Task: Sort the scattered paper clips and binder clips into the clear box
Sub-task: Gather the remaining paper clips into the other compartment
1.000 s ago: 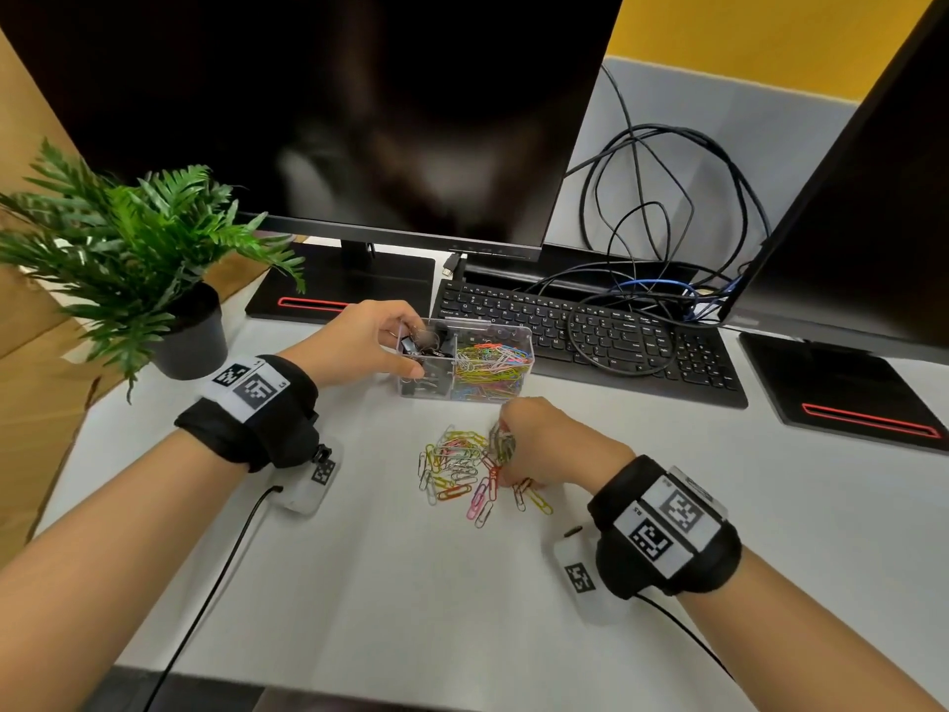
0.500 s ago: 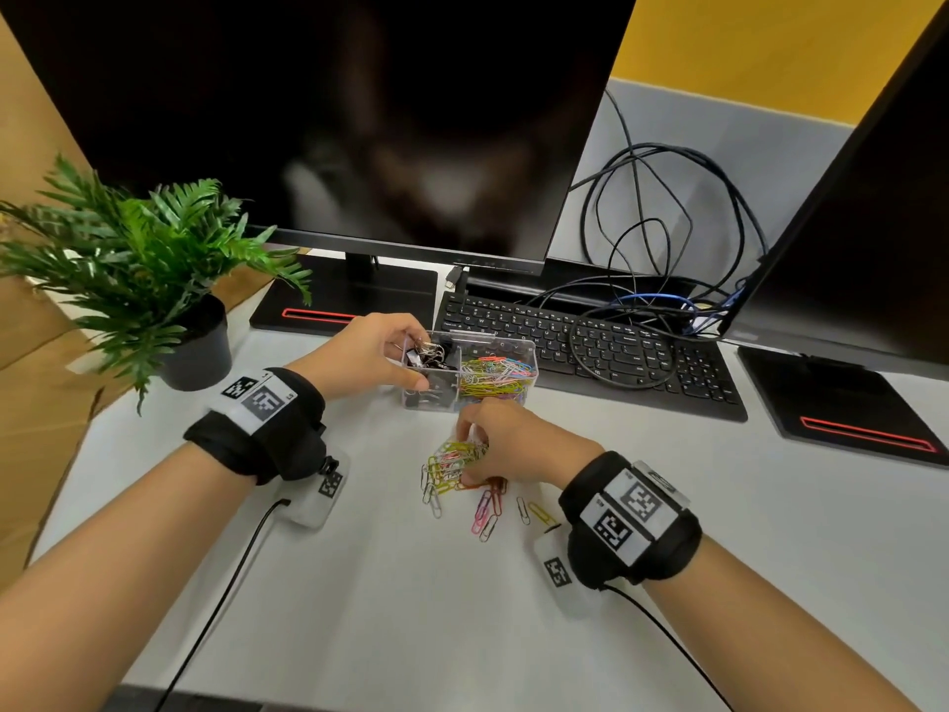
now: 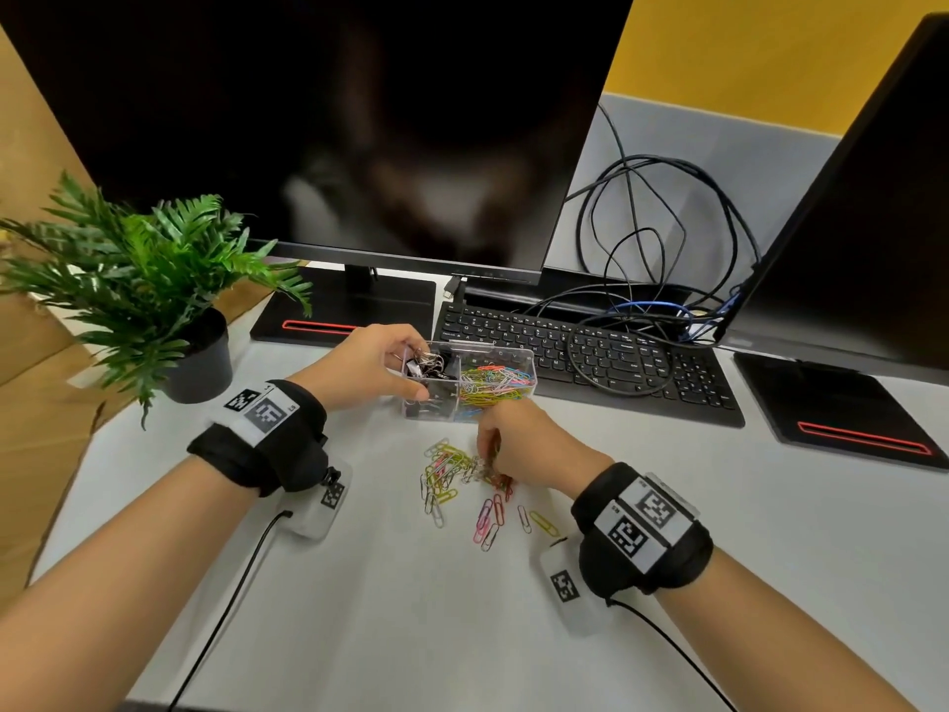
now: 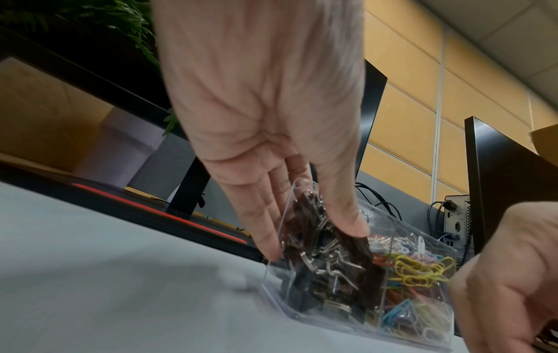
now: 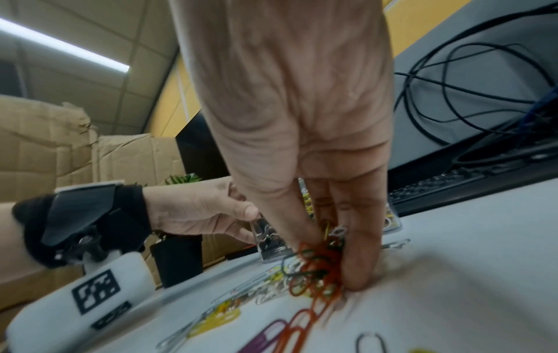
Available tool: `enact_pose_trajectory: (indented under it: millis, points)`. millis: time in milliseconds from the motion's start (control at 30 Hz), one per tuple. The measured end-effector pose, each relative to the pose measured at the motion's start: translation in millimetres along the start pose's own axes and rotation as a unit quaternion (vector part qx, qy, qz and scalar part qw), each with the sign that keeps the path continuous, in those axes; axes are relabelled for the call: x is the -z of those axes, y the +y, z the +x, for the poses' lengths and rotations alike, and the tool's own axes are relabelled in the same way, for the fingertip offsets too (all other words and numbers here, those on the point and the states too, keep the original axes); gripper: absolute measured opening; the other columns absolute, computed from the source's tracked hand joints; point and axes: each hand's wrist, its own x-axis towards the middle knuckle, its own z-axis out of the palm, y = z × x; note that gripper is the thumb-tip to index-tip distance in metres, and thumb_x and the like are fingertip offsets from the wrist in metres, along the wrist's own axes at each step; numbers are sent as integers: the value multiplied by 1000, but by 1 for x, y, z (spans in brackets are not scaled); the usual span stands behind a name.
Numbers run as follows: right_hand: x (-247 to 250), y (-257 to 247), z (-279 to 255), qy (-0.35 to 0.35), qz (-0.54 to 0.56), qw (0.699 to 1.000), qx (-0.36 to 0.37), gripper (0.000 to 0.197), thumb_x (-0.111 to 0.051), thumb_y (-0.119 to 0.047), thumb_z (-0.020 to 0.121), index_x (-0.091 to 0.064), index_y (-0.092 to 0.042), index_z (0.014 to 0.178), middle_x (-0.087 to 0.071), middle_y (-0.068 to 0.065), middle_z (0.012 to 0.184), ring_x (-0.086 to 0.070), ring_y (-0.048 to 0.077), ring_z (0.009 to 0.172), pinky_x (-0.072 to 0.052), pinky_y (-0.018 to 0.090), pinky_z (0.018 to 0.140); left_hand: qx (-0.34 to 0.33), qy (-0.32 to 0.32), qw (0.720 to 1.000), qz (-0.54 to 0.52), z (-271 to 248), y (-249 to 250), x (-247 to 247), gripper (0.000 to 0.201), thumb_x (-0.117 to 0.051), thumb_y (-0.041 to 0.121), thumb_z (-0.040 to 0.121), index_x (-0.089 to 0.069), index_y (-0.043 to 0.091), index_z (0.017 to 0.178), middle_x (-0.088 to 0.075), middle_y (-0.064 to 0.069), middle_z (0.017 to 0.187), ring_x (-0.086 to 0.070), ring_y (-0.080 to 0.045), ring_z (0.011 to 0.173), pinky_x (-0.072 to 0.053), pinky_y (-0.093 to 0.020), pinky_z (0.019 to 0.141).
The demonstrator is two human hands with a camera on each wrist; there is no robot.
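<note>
The clear box [image 3: 506, 352] stands on the white desk in front of the keyboard, black binder clips in its left compartment and coloured paper clips in its right. My left hand [image 3: 380, 370] grips the box's left end, thumb on the near wall; in the left wrist view the fingertips [image 4: 268, 246] lie against the box [image 4: 422, 274]. Loose paper clips [image 3: 444, 472] lie scattered just in front of the box. My right hand [image 3: 518, 444] is down on that pile, and my right hand [image 5: 329, 258] pinches a bunch of mostly red clips [image 5: 314, 270] between thumb and fingers against the desk.
A potted plant [image 3: 154, 305] stands at the left. A keyboard [image 3: 606, 367] with looped cables [image 3: 642, 249] lies behind the box. A large monitor [image 3: 359, 120] rises at the back, a second monitor [image 3: 873, 223] at the right, each on a black base.
My right hand swept left across the pile, then drew back right, bunching clips under its fingers. The left hand has kept its hold on the box.
</note>
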Motion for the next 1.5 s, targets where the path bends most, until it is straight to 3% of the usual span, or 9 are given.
enact_pose_trajectory:
  millis: [133,300,400,500,767,867,1033,1233,1500]
  points:
    - [6,10,-4,22,32,999,-18,24,-57,12,76,-74,-5,81,-64,-1,77,-52,7,67,-40,15,58,0,4,1000,0,-1,-1,1,44,-85,20,69,-63,23,107,-64,2,113,-62,-15,103,-50,-28,87]
    - [32,12,-6,59,103,992,-52,18,-69,11,71,-74,-5,77,-60,-3,65,-56,6,55,-55,22,56,6,12,1000,17,1,-4,0,43,-86,27,67,-62,30,103,-60,3,122,-57,-14,109,-49,-36,94]
    - [56,6,-7,95,129,986,-45,12,-71,4,75,-73,-8,75,-58,-8,65,-52,2,53,-38,8,44,5,11,1000,13,2,-6,1,43,-87,29,65,-62,34,101,-60,6,120,-57,-12,110,-48,-41,98]
    - [76,0,0,138,126,982,-32,15,-73,0,76,-71,-15,73,-56,-9,59,-47,0,48,-33,7,38,6,15,1000,22,2,-5,1,42,-86,28,66,-62,33,100,-60,6,118,-56,-13,110,-47,-40,98]
    - [66,1,27,160,82,984,-19,10,-69,-2,81,-75,-10,83,-55,-14,65,-47,-2,53,-35,3,45,10,11,1000,20,2,-4,0,42,-86,28,67,-61,34,100,-59,4,121,-56,-14,110,-47,-41,99]
    - [55,8,30,173,78,982,2,14,-67,-1,83,-76,-8,89,-67,-4,85,-55,3,69,-39,2,59,13,6,1000,15,2,-4,0,42,-86,28,67,-61,37,99,-59,6,121,-56,-14,112,-46,-41,100]
    - [46,22,27,213,112,970,35,19,-66,3,81,-77,-9,92,-71,4,98,-66,18,86,-55,30,85,11,7,1000,21,4,-5,0,42,-85,29,67,-60,38,99,-59,8,119,-56,-13,112,-46,-42,100]
    - [44,33,18,203,44,978,20,23,-60,-1,86,-76,-13,99,-70,1,97,-57,15,86,-43,21,80,3,12,1000,17,4,-7,0,43,-86,26,66,-61,34,100,-62,6,111,-59,-10,105,-47,-32,93]
    - [21,38,26,173,-61,983,33,39,-48,-2,89,-71,-25,111,-64,0,108,-49,22,95,-34,25,76,5,12,1000,20,3,-5,0,42,-86,26,68,-62,32,102,-61,6,114,-58,-9,107,-47,-29,93]
